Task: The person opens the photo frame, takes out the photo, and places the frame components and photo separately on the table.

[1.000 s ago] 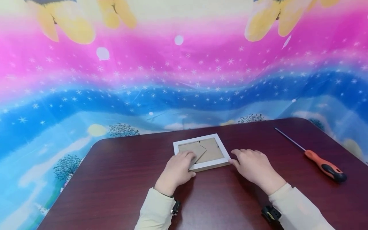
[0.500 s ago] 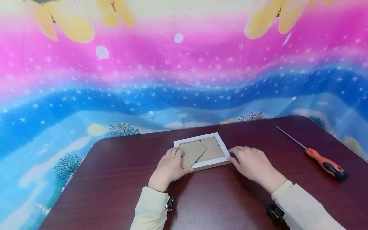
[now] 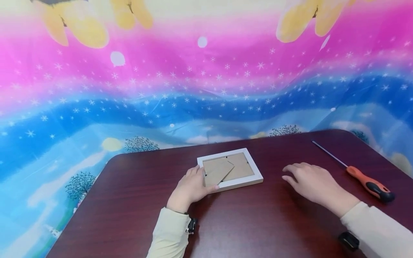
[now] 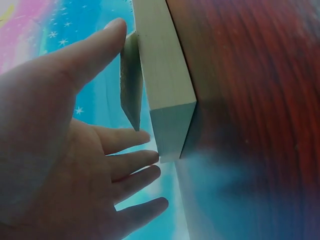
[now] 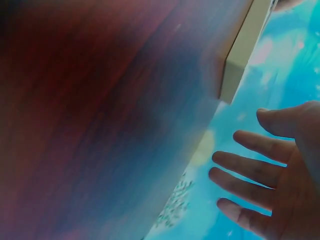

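Note:
A white picture frame [image 3: 256, 172] lies back side up on the table, showing its brown backing board [image 3: 240, 165]. A cardboard easel stand [image 3: 216, 170] on that backing is tilted slightly up, as the left wrist view shows. My left hand [image 3: 188, 188] is at the frame's left near corner. Its thumb touches the stand's edge, while the other fingers, spread and nearly straight, rest by the frame's left side. My right hand [image 3: 311, 182] hovers right of the frame, apart from it, holding nothing, its fingers loosely extended in the right wrist view.
An orange and black screwdriver [image 3: 368, 182] lies at the right of the dark red table [image 3: 238, 229], its tip pointing to the back. Behind the table hangs a colourful printed cloth [image 3: 193, 82].
My right hand has let go of the frame's right near corner and moved right, towards the screwdriver. My left hand has shifted left, from over the stand to the frame's left side.

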The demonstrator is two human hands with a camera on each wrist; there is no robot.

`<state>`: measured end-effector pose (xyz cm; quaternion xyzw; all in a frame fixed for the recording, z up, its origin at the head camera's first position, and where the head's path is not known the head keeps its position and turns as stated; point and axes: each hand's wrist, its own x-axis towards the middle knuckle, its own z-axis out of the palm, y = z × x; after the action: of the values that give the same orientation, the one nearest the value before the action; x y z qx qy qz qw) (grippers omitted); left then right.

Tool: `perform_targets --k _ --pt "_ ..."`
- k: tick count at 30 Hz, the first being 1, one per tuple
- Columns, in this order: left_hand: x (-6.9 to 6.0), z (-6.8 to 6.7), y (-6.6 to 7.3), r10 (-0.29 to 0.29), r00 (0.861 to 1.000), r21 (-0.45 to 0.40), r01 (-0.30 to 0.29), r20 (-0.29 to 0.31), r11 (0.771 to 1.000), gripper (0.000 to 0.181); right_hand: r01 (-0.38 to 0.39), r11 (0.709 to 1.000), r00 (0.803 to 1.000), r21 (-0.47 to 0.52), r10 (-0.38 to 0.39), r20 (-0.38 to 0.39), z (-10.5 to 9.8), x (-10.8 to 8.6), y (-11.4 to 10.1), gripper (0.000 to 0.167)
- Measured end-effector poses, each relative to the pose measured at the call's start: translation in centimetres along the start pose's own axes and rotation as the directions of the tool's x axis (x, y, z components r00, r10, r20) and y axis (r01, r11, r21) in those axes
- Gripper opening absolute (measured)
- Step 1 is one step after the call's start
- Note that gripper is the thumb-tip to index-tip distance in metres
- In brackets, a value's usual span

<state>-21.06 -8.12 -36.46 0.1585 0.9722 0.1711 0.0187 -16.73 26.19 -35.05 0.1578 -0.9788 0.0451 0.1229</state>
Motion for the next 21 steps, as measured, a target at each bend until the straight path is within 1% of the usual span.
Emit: perform_targets --k 8,14,18,21 --pt "0.2 0.1 0.0 0.011 1.0 0.002 -0.011 -0.006 1.0 0.079 -0.038 0.999 0.997 -0.038 0.04 0.061 -0.9 -1.7 4.4 0.028" --pt "0.2 0.0 0.1 0.019 1.0 0.02 -0.019 -0.007 1.0 0.079 -0.113 0.993 0.986 -0.032 0.116 0.12 -1.2 -2.7 7.8 0.021" --pt "0.2 0.1 0.1 0.015 1.0 0.033 -0.014 -0.014 0.999 0.081 -0.159 0.986 0.979 -0.059 0.165 0.119 -1.7 -3.3 9.7 0.019" --pt "0.3 0.1 0.2 0.005 1.0 0.043 -0.004 -0.013 0.999 0.082 -0.171 0.981 0.979 -0.097 0.18 0.096 -2.1 -3.8 10.9 0.017"
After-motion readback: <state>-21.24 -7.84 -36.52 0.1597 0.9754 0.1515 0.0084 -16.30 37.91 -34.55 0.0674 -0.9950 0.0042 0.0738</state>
